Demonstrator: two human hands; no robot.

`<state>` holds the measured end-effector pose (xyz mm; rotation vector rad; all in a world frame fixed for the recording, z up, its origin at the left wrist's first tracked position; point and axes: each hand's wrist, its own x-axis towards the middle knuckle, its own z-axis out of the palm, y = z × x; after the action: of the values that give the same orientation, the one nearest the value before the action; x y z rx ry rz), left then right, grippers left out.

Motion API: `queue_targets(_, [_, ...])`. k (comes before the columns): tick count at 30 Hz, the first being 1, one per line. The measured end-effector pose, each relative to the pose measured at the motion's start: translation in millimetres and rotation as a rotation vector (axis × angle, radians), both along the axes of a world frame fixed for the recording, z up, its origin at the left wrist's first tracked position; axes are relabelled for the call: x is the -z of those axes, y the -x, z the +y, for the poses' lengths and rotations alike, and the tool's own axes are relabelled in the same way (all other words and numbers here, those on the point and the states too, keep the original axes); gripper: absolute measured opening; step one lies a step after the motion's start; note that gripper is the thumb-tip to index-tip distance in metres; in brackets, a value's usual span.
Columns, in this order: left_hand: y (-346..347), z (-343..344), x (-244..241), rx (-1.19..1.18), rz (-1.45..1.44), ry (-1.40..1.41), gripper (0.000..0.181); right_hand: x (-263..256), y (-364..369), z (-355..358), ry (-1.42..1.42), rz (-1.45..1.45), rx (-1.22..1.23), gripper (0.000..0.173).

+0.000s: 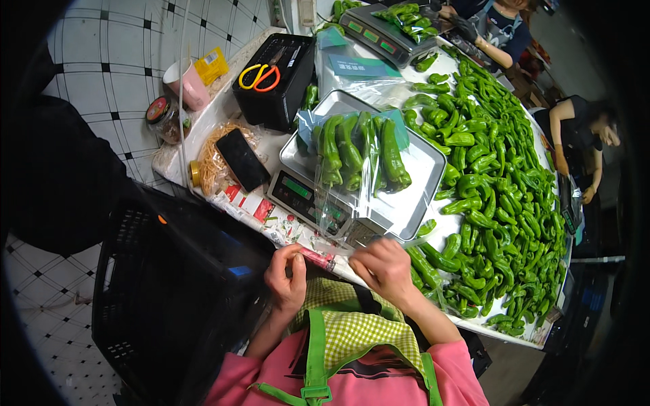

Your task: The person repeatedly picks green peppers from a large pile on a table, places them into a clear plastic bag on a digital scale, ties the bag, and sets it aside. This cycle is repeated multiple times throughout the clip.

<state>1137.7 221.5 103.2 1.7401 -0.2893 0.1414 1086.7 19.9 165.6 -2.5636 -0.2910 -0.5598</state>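
A clear plastic bag of green peppers [350,149] lies on the metal pan [424,203] of a digital scale [299,195], its open end hanging toward me. At the table's front edge, my left hand [285,278] has thumb and forefinger pinched at the end of a whitish plastic strip [330,248]. My right hand [385,268] is curled over the same strip, close to the bag's mouth; its fingertips are partly hidden and slightly blurred. The strip seems to belong to the bag's edge, though its join cannot be made out.
A heap of green peppers [487,203] covers the table's right side. Flat plastic bags [360,68], a black box [284,106] with scissors [260,77], and a phone [242,160] surround the scale. A black crate [177,284] stands left. Two people work across the table, near another scale [378,38].
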Motion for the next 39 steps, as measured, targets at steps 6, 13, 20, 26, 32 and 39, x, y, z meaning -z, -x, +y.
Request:
queue_targets(6, [25.1,-10.9,24.7,0.312,0.514,0.114,0.040,0.8,45.1,-41.8,-0.017,-0.148,0.179,0.008])
queue_targets(13, [22.1,-51.7,1.9,0.563,0.670,0.203,0.054,24.3,74.8,-144.4,-0.141,-0.037,0.879,0.021])
queue_targets(20, [17.3,-89.2,-14.7,0.373,0.771,0.243,0.034,51.2,104.1,-161.9,0.030,0.435,0.738,0.024])
queue_targets(26, [17.2,-69.7,-9.4,0.570,0.837,0.162,0.043,53.9,137.9,-154.2,0.209,0.637,0.671,0.048])
queue_targets(32, [21.4,-61.1,-89.7,0.519,0.285,-0.036,0.022,62.5,167.3,-166.0,-0.290,0.393,0.746,0.025])
queue_targets(39, [-26.6,-106.0,-112.4,0.341,-0.647,-0.892,0.076,46.7,160.9,-145.4,-0.228,0.389,0.795,0.027])
